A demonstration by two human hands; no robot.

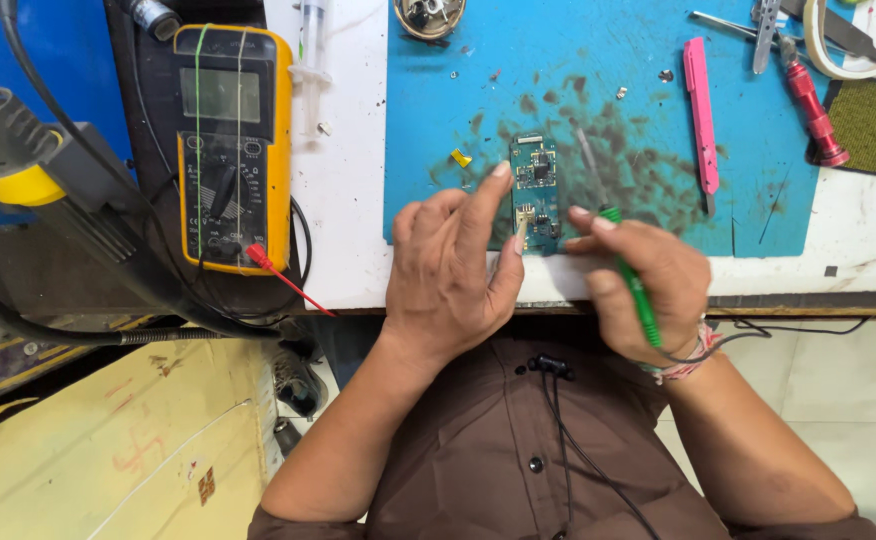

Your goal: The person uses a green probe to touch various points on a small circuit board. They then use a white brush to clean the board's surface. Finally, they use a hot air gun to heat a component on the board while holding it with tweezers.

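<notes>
Left hand (450,275): fingers loosely spread, index fingertip touching circuit board (536,192).
Right hand (646,285): pinching green-handled soldering iron (626,262).
Circuit board: on blue mat (598,60), between both hands.

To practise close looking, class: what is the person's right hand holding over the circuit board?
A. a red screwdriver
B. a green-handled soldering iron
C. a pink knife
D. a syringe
B: the right hand grips a green-handled soldering iron, its tip over the circuit board.
</notes>
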